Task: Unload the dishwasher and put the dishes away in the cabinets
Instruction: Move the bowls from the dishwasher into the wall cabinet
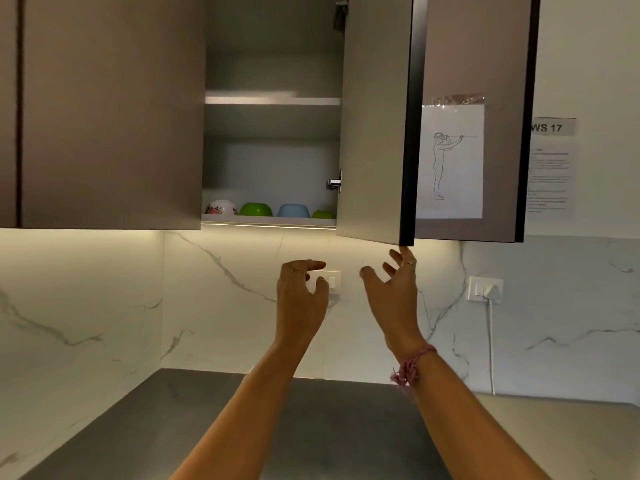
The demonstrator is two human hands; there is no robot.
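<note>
A warm light strip [268, 226] under the cabinet [110, 116] washes the marble backsplash [104, 289] bright, while the countertop [173, 427] stays dim. The cabinet interior looks soft and slightly blurred, and straight edges bend near the frame borders.

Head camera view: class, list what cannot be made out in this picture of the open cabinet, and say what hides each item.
- Upper shelf: its top surface is hidden, seen from below.
- Small green bowl: its right part is behind the open door.
- Printed notice on the wall: text too small to read.
- "WS 17" label: left end covered by the neighbouring door's edge.
- Dishwasher: outside the frame.
</note>
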